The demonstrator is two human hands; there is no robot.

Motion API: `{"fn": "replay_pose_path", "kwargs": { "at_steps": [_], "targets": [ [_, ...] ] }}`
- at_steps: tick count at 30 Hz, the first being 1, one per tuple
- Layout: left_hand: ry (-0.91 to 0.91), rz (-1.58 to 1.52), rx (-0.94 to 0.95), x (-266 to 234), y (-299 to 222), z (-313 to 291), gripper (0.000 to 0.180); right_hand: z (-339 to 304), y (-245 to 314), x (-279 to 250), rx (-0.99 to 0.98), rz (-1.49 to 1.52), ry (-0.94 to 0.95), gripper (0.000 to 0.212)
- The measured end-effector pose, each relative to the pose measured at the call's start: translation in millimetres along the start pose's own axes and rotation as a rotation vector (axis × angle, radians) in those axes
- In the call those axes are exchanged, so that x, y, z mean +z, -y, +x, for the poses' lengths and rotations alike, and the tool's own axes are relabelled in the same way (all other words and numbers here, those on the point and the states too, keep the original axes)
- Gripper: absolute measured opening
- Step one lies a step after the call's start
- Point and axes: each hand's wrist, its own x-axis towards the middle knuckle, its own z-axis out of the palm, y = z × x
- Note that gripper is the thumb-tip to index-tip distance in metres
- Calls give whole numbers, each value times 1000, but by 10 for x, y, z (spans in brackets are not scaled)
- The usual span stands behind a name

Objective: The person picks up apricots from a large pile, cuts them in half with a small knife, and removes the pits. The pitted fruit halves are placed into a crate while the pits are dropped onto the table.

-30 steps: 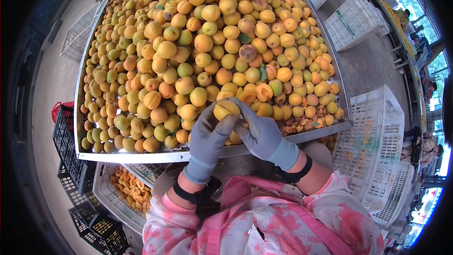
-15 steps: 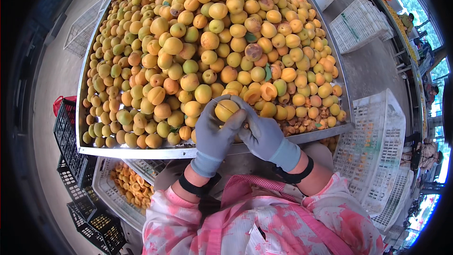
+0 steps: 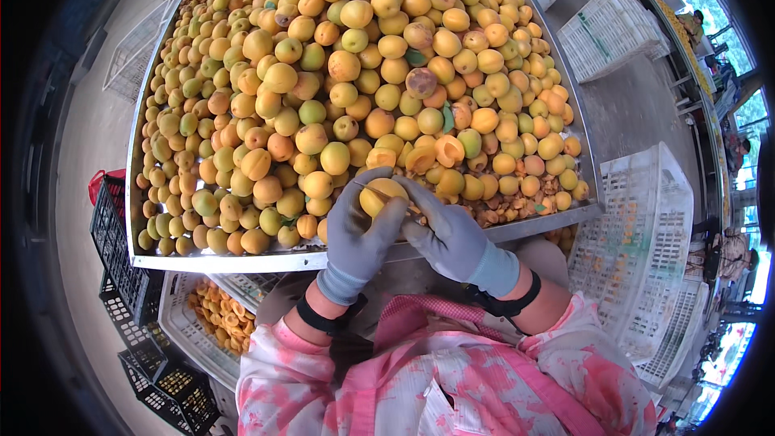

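Observation:
My left hand [image 3: 353, 230], in a grey glove, is closed round a yellow apricot [image 3: 374, 201] just above the near edge of a metal-rimmed table. Beside it my right hand [image 3: 456, 238], gloved the same way, is closed on a thin, pointed tool [image 3: 414, 210]. The tool lies across the apricot's upper face; its handle is mostly hidden by the fingers. Whole apricots [image 3: 278, 78] in yellow, orange and green are heaped over the table. Cut apricot halves [image 3: 449, 150] rest on the heap just beyond my hands.
The table's raised metal rim [image 3: 242, 263] runs in front of me. Below it on the left stands a white crate [image 3: 179, 307] with apricot halves, beside black crates [image 3: 121, 222]. White crates [image 3: 634, 234] stand on the right. Brownish scraps [image 3: 517, 210] lie near the right table corner.
The view has shifted slightly, so the heap appears lower and further left. The tool now shows across the apricot, where a dark line showed before. Both hands keep their hold.

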Motion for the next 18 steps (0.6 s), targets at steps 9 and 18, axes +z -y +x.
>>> {"fn": "replay_pose_path", "kwargs": {
  "at_steps": [9,18],
  "targets": [
    [99,-15,-95,-21,77,82,43,5,-33,11,116,-185,-12,61],
    [202,-107,-196,-79,63,58,56,157,2,-233,232,234,-18,34]
  ]
}}
